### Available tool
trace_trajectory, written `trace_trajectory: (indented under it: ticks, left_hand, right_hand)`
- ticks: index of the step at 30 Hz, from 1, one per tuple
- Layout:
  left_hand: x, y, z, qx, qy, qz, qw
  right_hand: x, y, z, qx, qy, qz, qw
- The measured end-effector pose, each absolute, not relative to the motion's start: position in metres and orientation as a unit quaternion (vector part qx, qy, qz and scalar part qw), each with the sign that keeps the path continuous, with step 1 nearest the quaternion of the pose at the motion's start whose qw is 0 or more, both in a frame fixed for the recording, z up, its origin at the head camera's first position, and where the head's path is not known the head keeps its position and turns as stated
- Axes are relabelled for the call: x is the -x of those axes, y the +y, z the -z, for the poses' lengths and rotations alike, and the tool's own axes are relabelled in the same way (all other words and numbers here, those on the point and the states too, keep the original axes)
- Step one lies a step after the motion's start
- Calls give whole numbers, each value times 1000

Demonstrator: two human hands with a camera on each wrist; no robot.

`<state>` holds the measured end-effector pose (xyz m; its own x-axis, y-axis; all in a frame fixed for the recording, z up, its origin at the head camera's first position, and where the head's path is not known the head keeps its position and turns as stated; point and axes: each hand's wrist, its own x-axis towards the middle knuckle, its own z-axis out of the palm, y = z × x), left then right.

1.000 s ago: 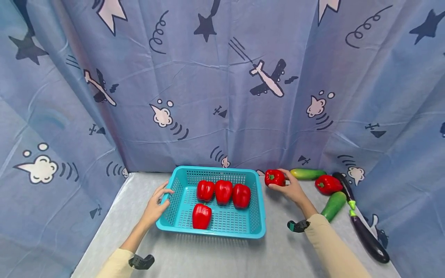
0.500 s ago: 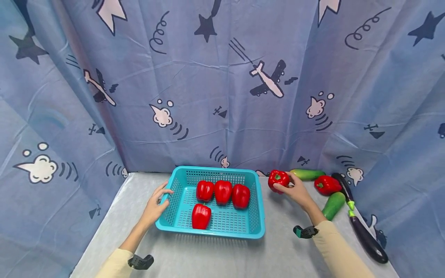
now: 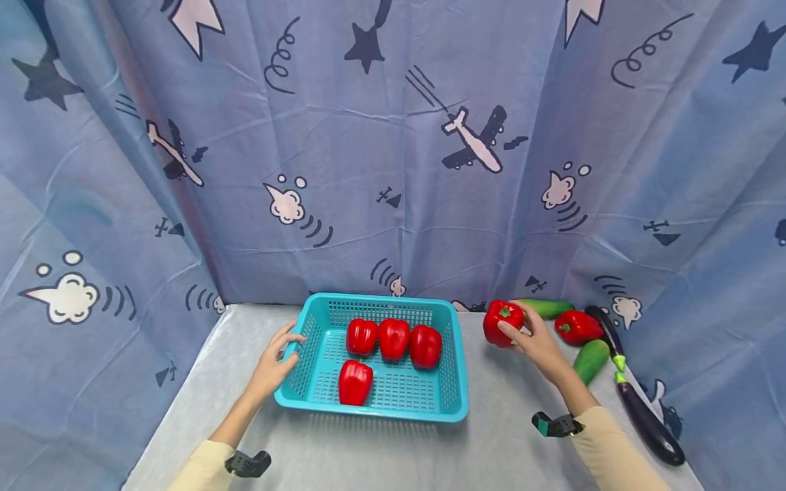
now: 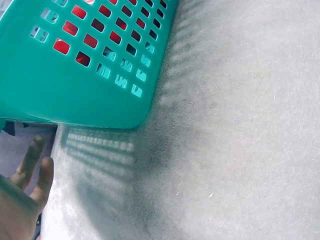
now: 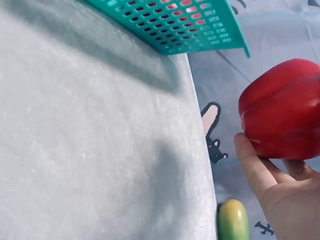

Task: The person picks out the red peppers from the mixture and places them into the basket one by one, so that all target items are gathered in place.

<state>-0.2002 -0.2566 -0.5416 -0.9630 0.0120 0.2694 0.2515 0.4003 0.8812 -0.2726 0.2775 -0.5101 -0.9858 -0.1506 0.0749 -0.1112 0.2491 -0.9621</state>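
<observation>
The right hand (image 3: 539,342) is grasping one red pepper (image 3: 495,330) with its fingers. The left hand (image 3: 273,365), its fingers relaxed, is at the turquoise basket (image 3: 371,411)

No readable text, label, brand or number appears in any view.
</observation>
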Motion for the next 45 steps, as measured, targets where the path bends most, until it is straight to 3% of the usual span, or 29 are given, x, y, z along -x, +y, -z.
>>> trace_trajectory:
  ticks: [5, 21, 28, 45]
  left_hand:
    - [186, -249, 518, 80, -831, 540, 104]
    - [184, -248, 523, 86, -824, 545, 131]
    - [190, -249, 536, 85, -832, 529, 145]
    - [187, -247, 518, 86, -833, 533, 121]
  right_hand:
    - [263, 276, 503, 85, 779, 621, 28]
    - [247, 260, 494, 122, 739, 662, 39]
    - [245, 248, 490, 110, 748, 653, 33]
    - [241, 216, 484, 117, 777, 619, -2]
